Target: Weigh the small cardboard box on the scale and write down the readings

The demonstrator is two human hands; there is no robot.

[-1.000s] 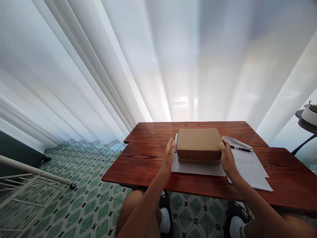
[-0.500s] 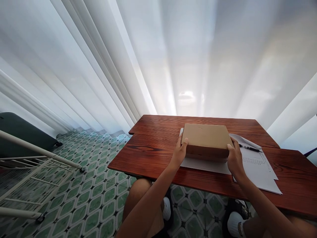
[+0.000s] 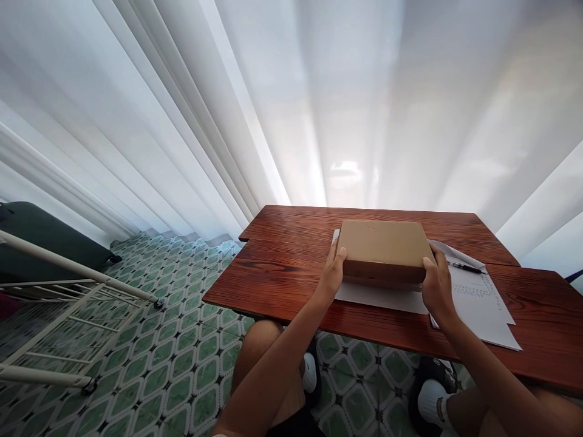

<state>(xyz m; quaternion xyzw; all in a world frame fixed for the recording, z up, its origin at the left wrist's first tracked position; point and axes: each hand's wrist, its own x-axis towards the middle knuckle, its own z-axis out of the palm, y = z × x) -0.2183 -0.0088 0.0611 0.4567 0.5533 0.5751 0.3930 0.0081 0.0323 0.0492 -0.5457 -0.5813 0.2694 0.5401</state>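
Note:
A closed brown cardboard box is gripped at both ends over the red-brown wooden table. My left hand is closed on its left end, thumb at the near corner. At the right end, my right hand grips the other near corner, its fingers partly hidden behind the box. White paper shows beneath the box's near side. I cannot tell whether the box rests on the paper or is held slightly above it.
Right of the box lie printed sheets with a black pen on top. A white curtain hangs behind the table. To the left, a white wheeled rack and a dark green suitcase stand on the tiled floor.
Both hands keep their hold on the box. It appears slightly larger and a little further right in view. The whole view has shifted slightly.

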